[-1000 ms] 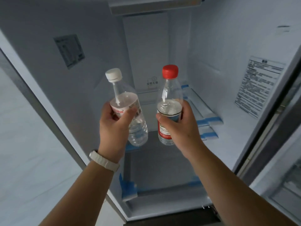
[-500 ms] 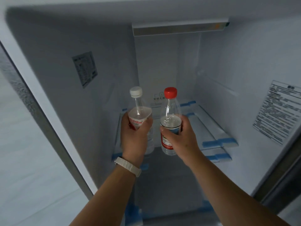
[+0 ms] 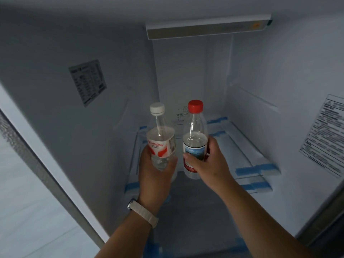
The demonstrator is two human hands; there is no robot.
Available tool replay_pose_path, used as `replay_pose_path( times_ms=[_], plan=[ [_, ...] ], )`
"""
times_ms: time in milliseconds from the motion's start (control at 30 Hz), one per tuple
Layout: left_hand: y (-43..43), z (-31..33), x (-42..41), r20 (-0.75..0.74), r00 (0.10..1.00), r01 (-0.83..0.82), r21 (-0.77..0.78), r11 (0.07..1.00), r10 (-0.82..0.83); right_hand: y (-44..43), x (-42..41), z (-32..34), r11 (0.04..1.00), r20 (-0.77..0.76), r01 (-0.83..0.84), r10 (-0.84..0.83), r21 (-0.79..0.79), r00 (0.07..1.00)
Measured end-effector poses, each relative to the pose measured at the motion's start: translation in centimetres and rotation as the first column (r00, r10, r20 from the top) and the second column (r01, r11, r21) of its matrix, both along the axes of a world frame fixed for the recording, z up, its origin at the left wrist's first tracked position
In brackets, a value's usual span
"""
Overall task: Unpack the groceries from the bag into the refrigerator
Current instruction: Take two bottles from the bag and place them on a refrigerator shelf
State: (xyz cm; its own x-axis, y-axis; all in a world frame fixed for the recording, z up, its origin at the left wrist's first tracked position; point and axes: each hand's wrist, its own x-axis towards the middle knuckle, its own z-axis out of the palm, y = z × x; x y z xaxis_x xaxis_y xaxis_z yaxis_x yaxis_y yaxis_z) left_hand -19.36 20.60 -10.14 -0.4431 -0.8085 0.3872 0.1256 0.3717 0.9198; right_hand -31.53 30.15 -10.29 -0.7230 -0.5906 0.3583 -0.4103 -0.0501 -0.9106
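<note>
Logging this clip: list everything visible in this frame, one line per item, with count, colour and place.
Clear plastic water bottle with white cap: 1, clear with red-and-white label, upright at centre, inside the refrigerator.
Clear plastic water bottle with red cap: 1, clear with blue-and-red label, just right of it.
Open refrigerator compartment: 1, white, fills the view.
Light bar: 1, pale, at the ceiling's rear.
Printed stickers: 2, grey-white, left wall and right wall.
Blue tape strips: several, on the shelf edges.
Clear shelf panels: count unclear, lying at right rear.
Beige wristband: 1, left wrist.
Left hand: grips the white-capped bottle.
Right hand: fingers wrap the red-capped bottle.
</note>
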Motion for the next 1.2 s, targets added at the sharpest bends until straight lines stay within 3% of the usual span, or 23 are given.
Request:
replay_pose_path(
  times_ms=[133, 333, 700, 1200],
  plan=[
    [0.1, -1.0, 0.3, 0.113, 0.993, -0.033, -0.022, 0.999, 0.035, 0.4, -0.2, -0.9, 0.996, -0.104, 0.066, -0.059, 0.065, 0.993],
    [-1.0, -1.2, -0.8, 0.168, 0.982, -0.077, -0.080, 0.994, 0.090, 0.1, -0.7, -1.1, 0.988, -0.193, 0.062, -0.034, 0.145, 0.981],
    [-4.5, -0.4, -5.1, 0.168, 0.976, -0.141, 0.016, 0.990, 0.137, -5.3, -5.0, -1.4, 0.984, -0.153, 0.084, -0.060, 0.157, 0.986],
    [-8.7, -0.5, -8.8, 0.231, 0.957, -0.177, -0.025, 0.984, 0.178, -9.4, -9.3, -1.6, 0.985, -0.178, 0.066, -0.037, 0.159, 0.983]
  ],
)
